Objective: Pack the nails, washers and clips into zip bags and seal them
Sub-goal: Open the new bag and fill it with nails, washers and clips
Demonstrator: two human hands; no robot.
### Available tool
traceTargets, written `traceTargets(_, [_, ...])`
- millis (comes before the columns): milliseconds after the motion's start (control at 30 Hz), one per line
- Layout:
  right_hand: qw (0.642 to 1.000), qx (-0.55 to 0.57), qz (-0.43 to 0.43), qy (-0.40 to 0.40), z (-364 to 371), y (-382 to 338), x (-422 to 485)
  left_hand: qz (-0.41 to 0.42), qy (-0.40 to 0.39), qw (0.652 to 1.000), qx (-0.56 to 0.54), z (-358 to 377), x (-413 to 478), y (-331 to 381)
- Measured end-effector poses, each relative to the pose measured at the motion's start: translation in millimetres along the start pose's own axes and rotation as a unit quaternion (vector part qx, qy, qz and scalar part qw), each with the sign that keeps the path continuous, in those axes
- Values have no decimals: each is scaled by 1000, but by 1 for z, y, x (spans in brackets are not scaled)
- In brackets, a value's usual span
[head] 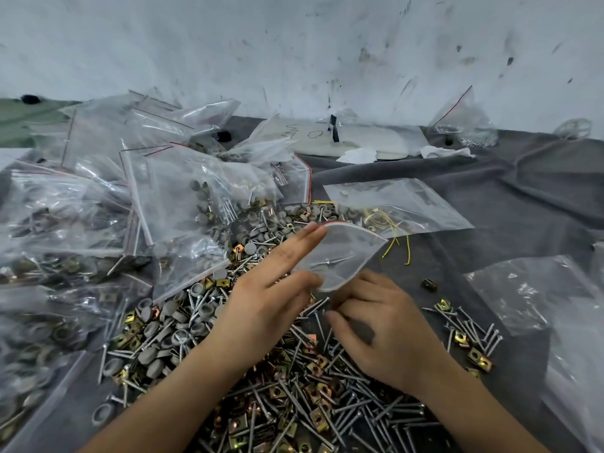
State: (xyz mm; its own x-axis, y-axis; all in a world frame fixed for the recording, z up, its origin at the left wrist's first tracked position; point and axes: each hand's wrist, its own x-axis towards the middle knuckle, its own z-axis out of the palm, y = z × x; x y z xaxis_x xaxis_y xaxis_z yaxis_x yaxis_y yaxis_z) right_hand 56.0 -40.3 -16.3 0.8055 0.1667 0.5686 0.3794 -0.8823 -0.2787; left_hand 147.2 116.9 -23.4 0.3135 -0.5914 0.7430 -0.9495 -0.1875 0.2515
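Fingers and thumb of my left hand pinch the open zip bag above the pile of nails, washers and clips on the counter. My right hand curls at its near edge, grip unclear.

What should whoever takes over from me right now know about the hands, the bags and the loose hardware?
The left hand pinches the open zip bag at its mouth. The right hand curls at its lower edge, grip unclear. This bag holds a nail or two and is unsealed. Done: filled bags piled at left. Spare bags lie at right. Left: the big loose heap of nails, washers and clips to bag and seal.
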Motion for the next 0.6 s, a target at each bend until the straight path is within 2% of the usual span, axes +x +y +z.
traceTargets(67, [991,11,-69,113,-5,-7,-2,-7,-5,1000,7,-1,1,0])
traceTargets(167, [974,-14,-81,213,-11,-12,-4,-2,-25,1000,15,-1,1,2])
traceTargets(400, [983,-51,-25,174,-5,-5,0,5,-27,1000,-5,-1,0,5])
traceTargets(600, [967,-3,15,253,-5,1,-2,-33,28,999,15,0,2,4])
